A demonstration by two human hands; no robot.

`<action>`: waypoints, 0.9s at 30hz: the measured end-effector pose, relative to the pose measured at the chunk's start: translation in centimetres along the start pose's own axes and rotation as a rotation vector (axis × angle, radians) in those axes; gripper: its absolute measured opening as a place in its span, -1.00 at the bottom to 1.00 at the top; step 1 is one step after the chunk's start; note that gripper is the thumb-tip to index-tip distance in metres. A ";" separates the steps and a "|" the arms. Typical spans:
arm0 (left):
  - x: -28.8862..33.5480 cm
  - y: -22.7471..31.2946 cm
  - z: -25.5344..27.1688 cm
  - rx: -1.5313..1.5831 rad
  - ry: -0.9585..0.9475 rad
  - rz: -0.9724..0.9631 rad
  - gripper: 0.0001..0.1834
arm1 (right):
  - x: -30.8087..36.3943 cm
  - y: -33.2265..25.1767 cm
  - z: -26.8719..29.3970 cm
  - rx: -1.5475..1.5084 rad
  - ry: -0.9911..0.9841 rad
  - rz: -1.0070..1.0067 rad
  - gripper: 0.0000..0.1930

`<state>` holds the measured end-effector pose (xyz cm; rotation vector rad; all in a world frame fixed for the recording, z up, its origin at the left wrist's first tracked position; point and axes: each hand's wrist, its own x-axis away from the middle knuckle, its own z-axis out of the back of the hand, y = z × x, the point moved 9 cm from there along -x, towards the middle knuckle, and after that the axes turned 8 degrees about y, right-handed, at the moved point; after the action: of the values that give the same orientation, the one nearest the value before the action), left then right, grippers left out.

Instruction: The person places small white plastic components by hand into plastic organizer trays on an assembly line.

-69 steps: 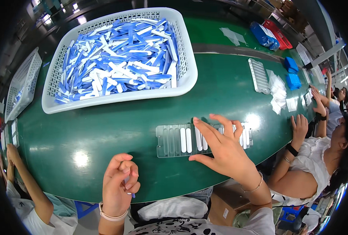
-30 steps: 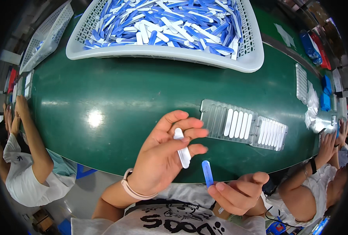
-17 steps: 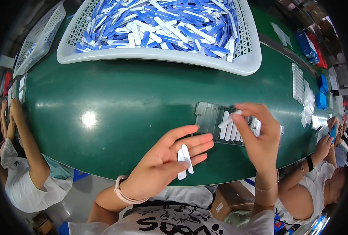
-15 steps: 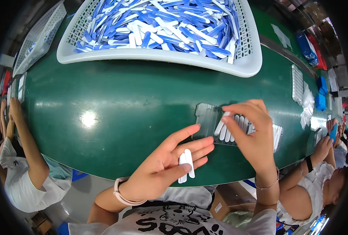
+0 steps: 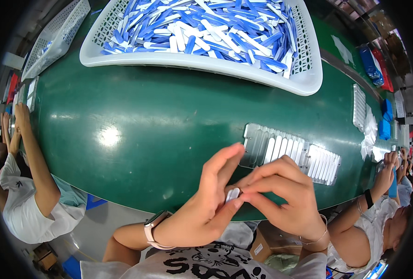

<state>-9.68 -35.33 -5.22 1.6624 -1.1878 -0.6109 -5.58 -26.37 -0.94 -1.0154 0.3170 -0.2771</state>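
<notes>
My left hand [image 5: 194,211] is palm up near the table's front edge, its thumb pressing a few short white nail files [image 5: 233,194] against the fingers. The index finger stretches upward. My right hand [image 5: 285,200] meets it there, thumb and fingertips pinched at the files' edge; its fingers partly hide what they grip. Just beyond lies a clear plastic tray [image 5: 251,145] with long slots. White nail files [image 5: 284,148] lie side by side in several slots, while the slots at its left end are bare. The tray's right section [image 5: 323,163] also holds a row of files.
A white perforated basket [image 5: 192,60] heaped with blue and white nail files [image 5: 206,32] stands at the far side of the green table [image 5: 146,111]. Another basket [image 5: 53,42] is far left. Co-workers' arms [image 5: 36,153] flank both sides. Another slotted tray [image 5: 359,107] lies right.
My right hand has left the tray, letting go of a file there, and come down to the files in my left hand. My left hand has turned and closed in. The view has shifted slightly.
</notes>
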 end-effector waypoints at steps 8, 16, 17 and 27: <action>-0.4 -0.5 1.8 0.130 0.155 0.233 -0.56 | 6.3 -5.7 0.9 0.600 0.226 0.756 -0.83; -0.2 -0.7 0.4 0.244 0.070 0.299 -0.71 | 8.2 -5.0 0.8 0.736 0.380 0.868 -0.77; -0.3 -0.2 0.4 0.148 0.055 0.238 -0.74 | 8.2 -4.8 0.7 0.720 0.342 0.850 -0.76; -0.7 1.2 0.3 -0.119 0.009 -0.106 -0.84 | 5.3 -2.6 2.7 0.275 0.384 0.481 -0.77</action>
<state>-10.72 -34.94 -4.38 1.6324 -1.0416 -0.7261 0.13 -27.52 1.96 -0.5848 0.8332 -0.0713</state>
